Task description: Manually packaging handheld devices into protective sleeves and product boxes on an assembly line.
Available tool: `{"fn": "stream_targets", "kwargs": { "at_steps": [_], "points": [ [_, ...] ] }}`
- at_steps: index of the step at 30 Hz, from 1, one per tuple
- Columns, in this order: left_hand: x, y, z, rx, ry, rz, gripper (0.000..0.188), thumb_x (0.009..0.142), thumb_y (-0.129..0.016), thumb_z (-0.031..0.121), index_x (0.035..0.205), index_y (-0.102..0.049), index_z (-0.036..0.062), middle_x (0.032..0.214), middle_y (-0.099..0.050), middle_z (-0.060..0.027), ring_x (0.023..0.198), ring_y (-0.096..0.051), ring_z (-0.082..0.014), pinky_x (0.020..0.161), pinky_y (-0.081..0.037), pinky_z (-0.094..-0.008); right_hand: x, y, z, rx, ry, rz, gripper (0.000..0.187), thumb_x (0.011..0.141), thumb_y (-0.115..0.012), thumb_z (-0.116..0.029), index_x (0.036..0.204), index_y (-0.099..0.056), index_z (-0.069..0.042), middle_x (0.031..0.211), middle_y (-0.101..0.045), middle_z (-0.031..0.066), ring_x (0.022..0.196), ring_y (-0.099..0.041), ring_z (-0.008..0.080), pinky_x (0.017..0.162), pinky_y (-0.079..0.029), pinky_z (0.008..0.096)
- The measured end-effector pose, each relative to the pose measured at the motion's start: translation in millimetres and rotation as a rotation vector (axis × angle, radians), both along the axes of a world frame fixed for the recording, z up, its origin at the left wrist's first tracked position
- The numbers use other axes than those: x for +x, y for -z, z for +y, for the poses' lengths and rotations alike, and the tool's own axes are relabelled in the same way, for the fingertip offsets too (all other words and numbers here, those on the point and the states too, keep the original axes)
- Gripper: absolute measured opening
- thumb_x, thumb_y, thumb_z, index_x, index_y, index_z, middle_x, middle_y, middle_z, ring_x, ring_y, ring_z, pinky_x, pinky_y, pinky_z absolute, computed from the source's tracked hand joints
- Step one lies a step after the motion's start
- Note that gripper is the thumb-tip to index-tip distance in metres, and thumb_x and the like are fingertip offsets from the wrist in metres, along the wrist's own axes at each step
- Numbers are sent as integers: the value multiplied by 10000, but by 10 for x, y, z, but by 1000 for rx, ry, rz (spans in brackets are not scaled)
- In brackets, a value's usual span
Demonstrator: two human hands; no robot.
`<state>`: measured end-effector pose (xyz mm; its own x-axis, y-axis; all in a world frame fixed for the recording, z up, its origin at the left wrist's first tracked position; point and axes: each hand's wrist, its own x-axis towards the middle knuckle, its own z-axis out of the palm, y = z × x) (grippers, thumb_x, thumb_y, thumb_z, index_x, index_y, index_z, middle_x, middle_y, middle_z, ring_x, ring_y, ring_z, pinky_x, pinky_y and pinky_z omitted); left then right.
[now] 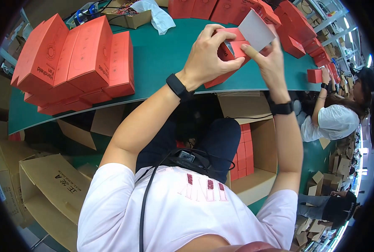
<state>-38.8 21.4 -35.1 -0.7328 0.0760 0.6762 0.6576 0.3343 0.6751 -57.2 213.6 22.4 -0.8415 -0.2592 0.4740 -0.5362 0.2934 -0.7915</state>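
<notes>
Above the table's near edge, a small red carton (225, 78) is tilted between my two hands, its white-lined lid flap (257, 30) raised. My left hand (204, 52) is closed around the carton's left side, fingers over the top and thumb along the front. On the other side my right hand (271, 63) grips the carton by the flap, its thumb pressed near the top opening and its other fingers partly behind the flap. Something grey shows at the opening, too little to name. Both wrists wear black bands.
Red cartons (88, 52) are stacked on the green table (162, 54) at left; more red cartons (220, 9) line the back and right. Below the edge stands an open cardboard box (264, 145) with red cartons inside. A co-worker (336, 119) sits at right, handling a red carton.
</notes>
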Motion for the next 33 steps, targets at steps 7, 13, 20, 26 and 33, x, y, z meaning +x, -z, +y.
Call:
{"fn": "stream_targets", "kwargs": {
  "at_steps": [7, 13, 20, 26, 33],
  "points": [
    [23, 149, 97, 59, -233, 206, 955, 649, -907, 303, 1395, -428, -52, 1278, -557, -216, 1140, -580, -376, 972, -502, -441, 155, -135, -382, 277, -82, 316, 450, 910, -737, -173, 1332, -640, -51, 1220, -700, 106, 1137, -642, 187, 979, -493, 322],
    [107, 295, 285, 395, -127, 63, 1107, 672, -907, 296, 1507, -265, -46, 1283, -541, -229, 1170, -552, -399, 1004, -478, -453, 182, 22, -486, 277, 65, 480, 292, 909, -709, -184, 1174, -729, -61, 1108, -711, 139, 1028, -663, 306, 844, -547, 357],
    [86, 401, 254, 189, -241, -12, 1071, 660, -920, 301, 1466, -300, -35, 1276, -540, -236, 1200, -527, -397, 1022, -461, -467, 241, 47, -464, 616, 74, 652, 386, 930, -695, -220, 1276, -674, -50, 1170, -682, 203, 1166, -611, 348, 973, -493, 381],
    [206, 431, 236, 189, -203, -6, 1081, 669, -909, 355, 1474, -298, -30, 1339, -504, -256, 1275, -468, -427, 1082, -408, -474, 144, -296, -515, 879, 217, 298, 772, 790, -803, -394, 1368, -551, 52, 1192, -651, 297, 1158, -622, 395, 978, -491, 394],
    [951, 1041, -274, -548, -186, -215, 915, 692, -862, 488, 1444, -507, 105, 1534, -393, -200, 1453, -295, -431, 1199, -188, -591, -1155, -855, 4, 786, -81, 186, 799, 770, -822, -219, 1444, -467, 20, 1308, -601, 146, 1204, -574, 207, 1036, -438, 312]
  ]
}}
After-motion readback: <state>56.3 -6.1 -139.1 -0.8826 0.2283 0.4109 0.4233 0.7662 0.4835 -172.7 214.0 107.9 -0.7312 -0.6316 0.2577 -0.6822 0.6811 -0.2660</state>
